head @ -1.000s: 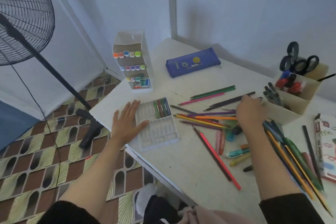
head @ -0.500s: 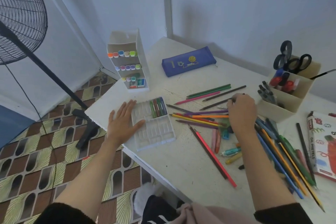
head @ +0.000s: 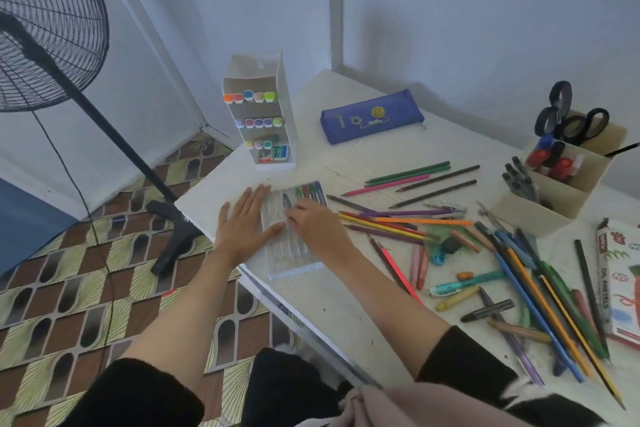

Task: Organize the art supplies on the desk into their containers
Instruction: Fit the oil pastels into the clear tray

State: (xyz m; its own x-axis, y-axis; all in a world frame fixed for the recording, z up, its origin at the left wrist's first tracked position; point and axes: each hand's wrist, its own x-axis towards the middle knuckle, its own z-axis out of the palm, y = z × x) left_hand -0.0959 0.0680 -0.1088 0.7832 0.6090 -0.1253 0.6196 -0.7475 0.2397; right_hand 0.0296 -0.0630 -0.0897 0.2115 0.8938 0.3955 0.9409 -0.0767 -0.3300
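Observation:
A clear plastic crayon tray (head: pixel 294 263) lies at the desk's near-left corner, with several crayons (head: pixel 310 191) in its far right slots. My left hand (head: pixel 247 222) lies flat on the desk against the tray's left side, thumb touching it. My right hand (head: pixel 313 222) is over the tray with curled fingers, pinching the lower end of a dark blue crayon (head: pixel 286 199) that lies in a slot. Loose coloured pencils (head: pixel 391 222), crayons and pens are spread over the desk to the right.
A white marker rack (head: pixel 259 121) stands behind the tray, and a blue pencil case (head: pixel 372 120) lies farther back. A beige organizer (head: pixel 554 198) with scissors (head: pixel 568 118) sits at the right, beside an oil pastel box (head: pixel 620 281). A standing fan (head: pixel 45 28) is left of the desk.
My right hand left the pencil pile and swung left over the tray, bringing a dark blue crayon into a slot. My left hand stayed beside the tray.

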